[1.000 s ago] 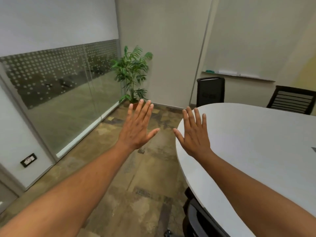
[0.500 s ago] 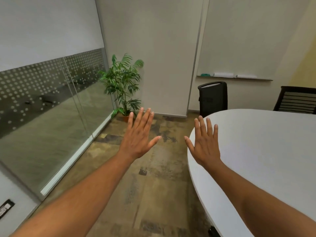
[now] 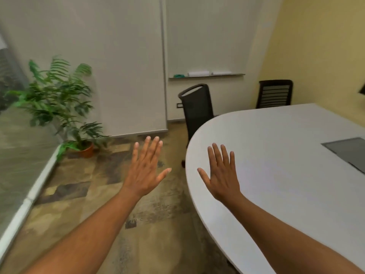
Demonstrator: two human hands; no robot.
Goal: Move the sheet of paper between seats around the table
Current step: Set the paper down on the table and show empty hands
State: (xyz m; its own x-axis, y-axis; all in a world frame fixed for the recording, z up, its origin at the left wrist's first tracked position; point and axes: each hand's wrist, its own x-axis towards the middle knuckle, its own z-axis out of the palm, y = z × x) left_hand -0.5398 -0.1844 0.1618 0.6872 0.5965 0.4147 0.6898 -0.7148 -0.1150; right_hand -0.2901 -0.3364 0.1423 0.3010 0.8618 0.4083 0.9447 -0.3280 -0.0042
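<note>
I hold my left hand [image 3: 145, 171] and right hand [image 3: 222, 175] out flat, fingers straight, gripping nothing; the left is over floor, the right over the white table [image 3: 286, 171]. I see 2 chairs [image 3: 197, 107] beyond. No sheet of paper shows, only a grey panel [image 3: 349, 150]. I judge the move not yet begun.

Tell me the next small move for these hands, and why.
Probably turn further right along the white table to look for the sheet. Both the left hand and the right hand are spread flat and hold nothing, and no sheet of paper shows. Only a grey panel lies on the tabletop at the right edge.
</note>
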